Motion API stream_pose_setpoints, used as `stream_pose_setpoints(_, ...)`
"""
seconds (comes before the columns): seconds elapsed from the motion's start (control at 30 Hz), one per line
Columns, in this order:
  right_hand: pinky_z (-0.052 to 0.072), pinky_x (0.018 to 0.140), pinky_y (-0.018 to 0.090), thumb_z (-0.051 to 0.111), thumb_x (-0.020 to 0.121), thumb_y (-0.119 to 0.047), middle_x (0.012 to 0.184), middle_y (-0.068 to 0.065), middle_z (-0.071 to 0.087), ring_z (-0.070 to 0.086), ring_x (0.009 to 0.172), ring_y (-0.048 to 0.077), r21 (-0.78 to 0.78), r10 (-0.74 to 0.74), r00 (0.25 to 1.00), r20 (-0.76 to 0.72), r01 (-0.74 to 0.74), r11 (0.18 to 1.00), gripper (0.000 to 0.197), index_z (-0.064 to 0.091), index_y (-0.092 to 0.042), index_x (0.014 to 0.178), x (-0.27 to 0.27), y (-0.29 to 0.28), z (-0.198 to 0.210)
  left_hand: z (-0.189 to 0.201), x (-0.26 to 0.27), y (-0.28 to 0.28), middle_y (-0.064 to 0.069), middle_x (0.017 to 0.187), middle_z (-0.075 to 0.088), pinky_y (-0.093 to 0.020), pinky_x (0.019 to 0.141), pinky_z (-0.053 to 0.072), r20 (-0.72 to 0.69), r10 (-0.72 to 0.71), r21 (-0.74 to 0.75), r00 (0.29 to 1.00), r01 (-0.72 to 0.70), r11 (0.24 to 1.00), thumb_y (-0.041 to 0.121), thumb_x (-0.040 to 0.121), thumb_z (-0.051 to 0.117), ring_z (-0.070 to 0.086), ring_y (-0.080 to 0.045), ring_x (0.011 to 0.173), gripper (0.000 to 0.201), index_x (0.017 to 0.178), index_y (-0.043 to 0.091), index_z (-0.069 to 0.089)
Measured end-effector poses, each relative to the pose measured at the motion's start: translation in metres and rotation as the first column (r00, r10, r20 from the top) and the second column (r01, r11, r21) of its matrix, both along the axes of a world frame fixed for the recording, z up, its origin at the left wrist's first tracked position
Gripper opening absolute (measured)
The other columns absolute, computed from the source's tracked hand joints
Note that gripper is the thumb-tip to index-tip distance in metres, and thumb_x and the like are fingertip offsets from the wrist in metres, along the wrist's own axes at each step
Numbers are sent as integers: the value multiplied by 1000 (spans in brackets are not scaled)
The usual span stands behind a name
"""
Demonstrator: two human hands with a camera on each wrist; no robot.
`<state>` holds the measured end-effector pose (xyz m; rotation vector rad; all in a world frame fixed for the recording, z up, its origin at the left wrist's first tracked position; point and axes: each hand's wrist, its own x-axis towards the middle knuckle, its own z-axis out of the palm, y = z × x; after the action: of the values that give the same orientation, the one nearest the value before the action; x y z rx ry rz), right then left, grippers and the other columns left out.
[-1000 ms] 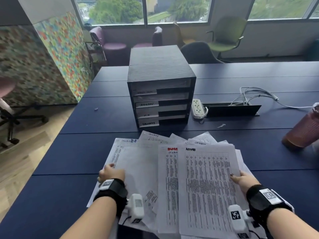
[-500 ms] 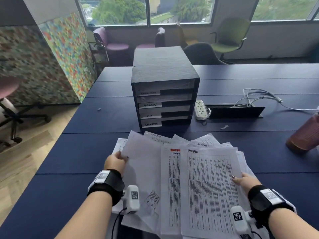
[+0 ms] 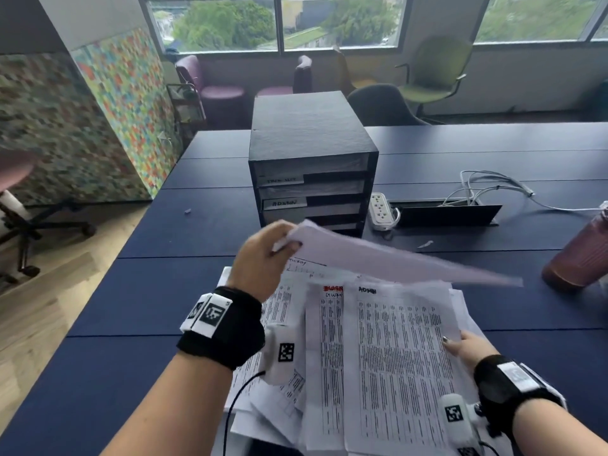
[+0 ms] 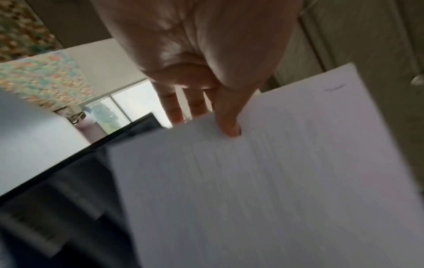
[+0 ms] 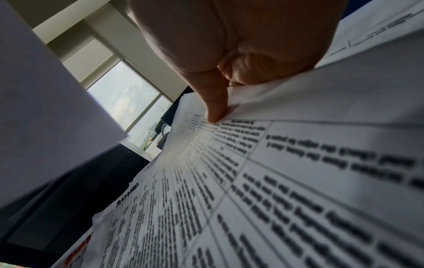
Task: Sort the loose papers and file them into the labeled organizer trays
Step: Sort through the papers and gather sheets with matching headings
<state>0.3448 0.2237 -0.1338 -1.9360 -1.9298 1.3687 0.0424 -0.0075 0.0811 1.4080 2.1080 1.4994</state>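
Observation:
A spread of printed papers [image 3: 362, 357] lies on the blue table in front of me. My left hand [image 3: 263, 255] pinches one white sheet [image 3: 394, 258] by its edge and holds it raised and tilted above the pile, in front of the black organizer [image 3: 312, 166] with labeled trays. In the left wrist view the thumb presses on the sheet [image 4: 275, 172] with the fingers behind it. My right hand [image 3: 467, 348] pinches the right edge of the top sheet headed ADMIN [image 3: 401, 357]; its thumb lies on the print [image 5: 298, 181] in the right wrist view.
A white power strip [image 3: 381, 210] and a black cable box [image 3: 447, 215] with white cables lie right of the organizer. A reddish tumbler [image 3: 582, 258] stands at the right edge. Chairs stand beyond the table; a colourful partition is at the left.
My left hand has picked one sheet off the left of the pile and lifted it up and forward toward the organizer. The right hand stays on the ADMIN sheet's edge.

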Motion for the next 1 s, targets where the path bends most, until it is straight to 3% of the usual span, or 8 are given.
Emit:
stream_pose_setpoints(0.17, 43, 82, 28, 59, 89, -17, 109, 17, 64, 59, 96, 27, 44, 57, 993, 102, -62, 997, 27, 59, 1, 109, -2, -5, 12, -64, 4, -8, 13, 106, 51, -21, 95, 42, 169, 61, -264, 984, -15, 964, -4, 77, 62, 52, -13, 108, 42, 70, 37, 69)
stream_pose_setpoints(0.3, 43, 79, 29, 60, 87, -9, 92, 15, 63, 58, 86, 26, 27, 17, 999, 30, -18, 999, 22, 62, 3, 106, 0, -5, 10, -100, 5, -19, 2, 100, 59, -11, 52, 46, 418, 375, -453, 828, -168, 875, 3, 91, 52, 59, -11, 74, 33, 114, 26, 60)
stream_pose_setpoints(0.4, 42, 77, 28, 59, 88, -7, 90, 14, 62, 57, 85, 25, 8, 2, 1000, -6, -2, 1000, 20, 62, 2, 105, 0, -5, 11, -121, -7, -32, -14, 117, 61, -29, 80, 47, 343, 535, -668, 772, -199, 717, 19, 101, 38, 59, -28, 101, 34, 128, 8, 54)
stream_pose_setpoints(0.5, 44, 70, 23, 59, 88, -6, 92, 12, 61, 55, 86, 23, 1, -10, 999, -33, 10, 1000, 16, 61, 2, 102, -1, -8, 17, -133, -13, -41, -19, 122, 61, -38, 97, 45, 458, 582, -682, 672, -155, 715, 43, 100, 33, 58, -34, 110, 51, 111, 3, 64)
stream_pose_setpoints(0.63, 44, 83, 33, 59, 87, -2, 93, 16, 62, 57, 88, 27, -17, -45, 995, -90, 44, 999, 24, 60, 8, 109, -1, -7, 14, -129, -10, -52, -21, 102, 66, -49, 63, 58, 678, 585, -642, 444, -28, 766, 50, 85, 61, 69, -40, 81, 45, 98, 6, 60)
stream_pose_setpoints(0.77, 50, 79, 37, 58, 88, -2, 95, 20, 64, 60, 89, 33, -17, -49, 988, -144, 47, 999, 26, 59, 7, 112, -1, -11, 20, -127, -11, -53, -15, 107, 63, -51, 65, 58, 585, 484, -635, 651, -4, 772, -3, 83, 65, 68, -33, 80, 31, 106, 15, 52)
stream_pose_setpoints(0.87, 48, 59, 29, 53, 88, 6, 73, 12, 64, 56, 72, 27, -57, -101, 959, -265, 89, 994, 24, 58, 5, 112, -1, -14, 29, -123, -15, -50, -6, 95, 68, -42, 66, 59, 505, 438, -578, 744, -85, 811, -2, 90, 55, 67, -23, 74, 24, 99, 20, 59)
stream_pose_setpoints(1.0, 54, 58, 27, 57, 86, 2, 63, -2, 69, 63, 59, 19, -36, -72, 928, -365, 64, 997, 23, 61, 1, 109, -7, -18, 40, -109, -21, -41, -4, 88, 66, -28, 56, 47, 519, 329, -505, 789, -28, 863, -1, 93, 51, 59, -19, 69, 25, 110, 15, 60)
